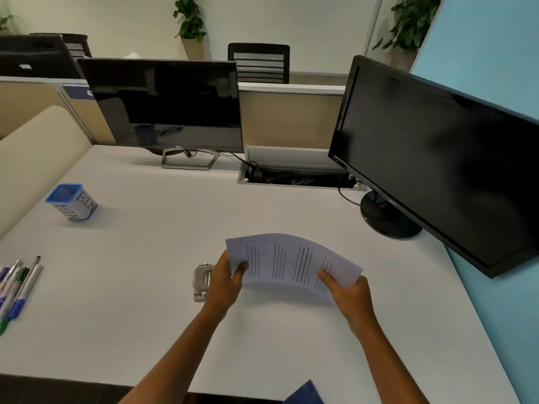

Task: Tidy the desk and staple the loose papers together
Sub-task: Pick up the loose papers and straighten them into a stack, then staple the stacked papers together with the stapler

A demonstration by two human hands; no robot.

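Both my hands hold a stack of printed papers (287,262) just above the white desk (145,272), bowed upward in the middle. My left hand (226,282) grips the left edge with the thumb on top. My right hand (348,291) pinches the right edge. A grey metal stapler (201,282) lies on the desk right beside my left hand, partly hidden by it. Several markers and pens (17,287) lie at the desk's left edge. A blue-rimmed cup labelled BIN (73,202) stands at the far left.
Two dark monitors stand at the back: one in the middle (163,106) and a bigger one on the right (437,158) with a round base (389,221). An open cable tray (294,174) sits between them. A blue object (304,393) pokes in at the bottom edge.
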